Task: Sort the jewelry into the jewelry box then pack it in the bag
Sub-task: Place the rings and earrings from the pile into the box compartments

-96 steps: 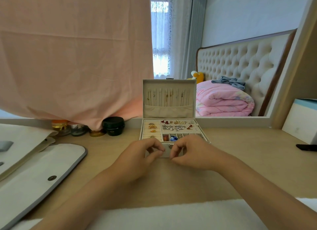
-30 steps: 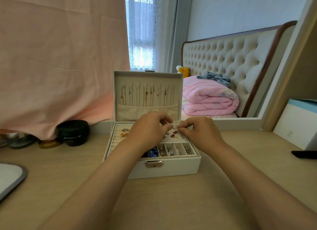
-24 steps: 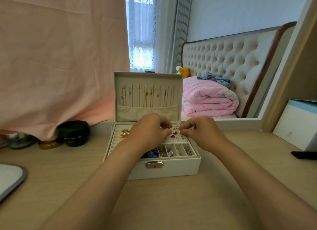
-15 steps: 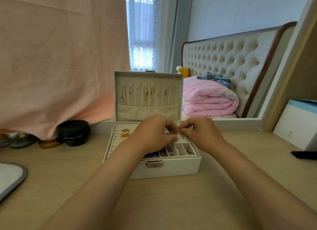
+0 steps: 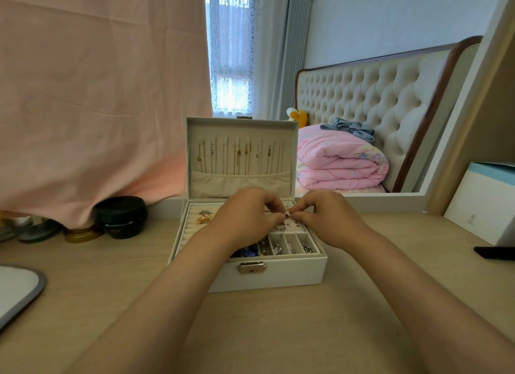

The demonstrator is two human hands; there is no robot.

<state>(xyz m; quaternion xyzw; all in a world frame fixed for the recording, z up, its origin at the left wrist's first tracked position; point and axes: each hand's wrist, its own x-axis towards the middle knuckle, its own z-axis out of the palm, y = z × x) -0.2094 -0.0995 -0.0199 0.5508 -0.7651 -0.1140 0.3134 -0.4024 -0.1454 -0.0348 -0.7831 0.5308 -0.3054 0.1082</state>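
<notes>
A white jewelry box (image 5: pixel 295 273) stands open on the wooden desk, its lid (image 5: pixel 241 128) upright with several thin necklaces hanging inside. Rings, a gold bow piece (image 5: pixel 204 219) and small items fill its tray compartments. Both hands hover over the tray's studded pad. My left hand (image 5: pixel 245 215) and my right hand (image 5: pixel 327 216) meet fingertip to fingertip, pinching one tiny dark red earring (image 5: pixel 287 214) between them. The left hand hides much of the tray's middle. A grey-edged white bag flap (image 5: pixel 19 287) lies at the far left edge.
Black jars (image 5: pixel 121 216) and a gold lid (image 5: pixel 82 234) sit under a pink cloth (image 5: pixel 92 95) at the back left. A mirror behind the box reflects a bed. A white-and-blue box (image 5: pixel 485 203) and a dark phone (image 5: pixel 494 252) lie at the right.
Since 3.2 s ago the box is nearer and my hands have gone from its front edge to over the tray. In the last second the fingertips closed together on the small red earring.
</notes>
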